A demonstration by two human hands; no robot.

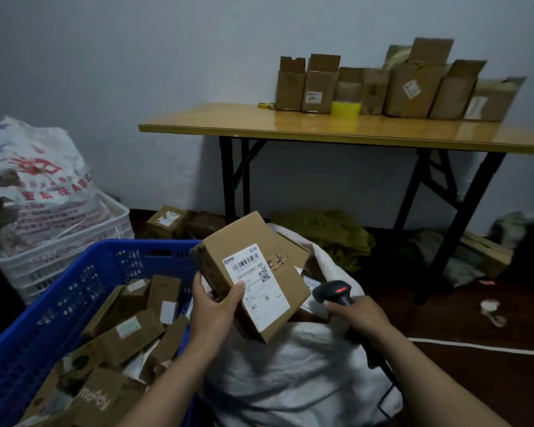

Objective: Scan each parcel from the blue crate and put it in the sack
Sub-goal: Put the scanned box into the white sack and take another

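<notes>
My left hand grips a brown cardboard parcel by its lower left corner, held over the white sack, its white shipping label facing up. My right hand holds a black barcode scanner by its handle, the red-lit head close to the parcel's right edge. The blue crate at lower left holds several more brown parcels. Other parcels lie in the sack's open mouth behind the held one.
A white crate with a printed woven bag stands at the left. A yellow folding table against the wall carries several cardboard boxes and a yellow tape roll. Boxes and green wrapping lie on the floor beneath it.
</notes>
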